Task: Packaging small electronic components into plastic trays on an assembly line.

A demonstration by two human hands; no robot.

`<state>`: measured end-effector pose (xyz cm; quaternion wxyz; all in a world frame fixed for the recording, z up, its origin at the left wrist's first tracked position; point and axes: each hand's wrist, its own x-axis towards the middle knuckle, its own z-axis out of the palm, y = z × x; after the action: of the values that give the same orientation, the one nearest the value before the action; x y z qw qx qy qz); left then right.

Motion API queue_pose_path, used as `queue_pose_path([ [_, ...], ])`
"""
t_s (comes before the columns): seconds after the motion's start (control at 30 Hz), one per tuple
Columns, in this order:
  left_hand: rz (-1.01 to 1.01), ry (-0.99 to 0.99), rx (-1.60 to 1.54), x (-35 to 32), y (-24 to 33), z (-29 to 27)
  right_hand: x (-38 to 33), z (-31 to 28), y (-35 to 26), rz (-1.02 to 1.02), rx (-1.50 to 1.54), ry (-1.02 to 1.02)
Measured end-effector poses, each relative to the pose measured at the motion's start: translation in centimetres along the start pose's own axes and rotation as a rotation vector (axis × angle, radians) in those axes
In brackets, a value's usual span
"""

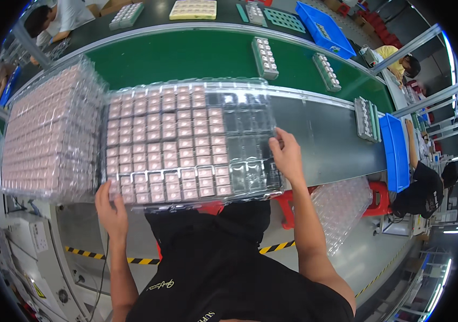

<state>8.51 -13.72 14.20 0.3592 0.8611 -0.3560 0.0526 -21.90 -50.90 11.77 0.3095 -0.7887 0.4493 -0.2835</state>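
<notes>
Clear plastic tray, roughly level across the desk, pale pink blocks in rows, bare cells at right

Left grip and right grip hold a part-filled tray.

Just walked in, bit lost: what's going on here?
The person's left hand is at the near-left corner of a clear plastic tray, the right hand at its right edge. Pale pink pieces fill all but its right side. A stack of filled trays stands to its left; a green conveyor belt runs beyond.
</notes>
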Motion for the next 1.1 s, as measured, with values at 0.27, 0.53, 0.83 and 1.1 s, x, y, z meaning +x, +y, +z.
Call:
queue_pose_path([
  [0.27, -0.179, 0.004, -0.053, -1.4, 1.1, 0.5, 17.1, 1.4, 2.4, -0.044, -0.24, 0.146],
  [0.53, -0.236, -0.004, -0.099, -2.0, 1.9, 0.4, 27.4, 6.6, -0.4, 0.322, -0.505, -0.087],
  [0.83, -0.319, 0.099, -0.259, -2.3, 1.9, 1.8, 27.2, 3.3, 1.9, 0.288, -0.518, -0.086],
  [1.1, -0.312, 0.138, -0.242, -2.7, 0.6, 2.3, 13.7, -8.4, 4.5, 0.232, -0.498, 0.032],
])
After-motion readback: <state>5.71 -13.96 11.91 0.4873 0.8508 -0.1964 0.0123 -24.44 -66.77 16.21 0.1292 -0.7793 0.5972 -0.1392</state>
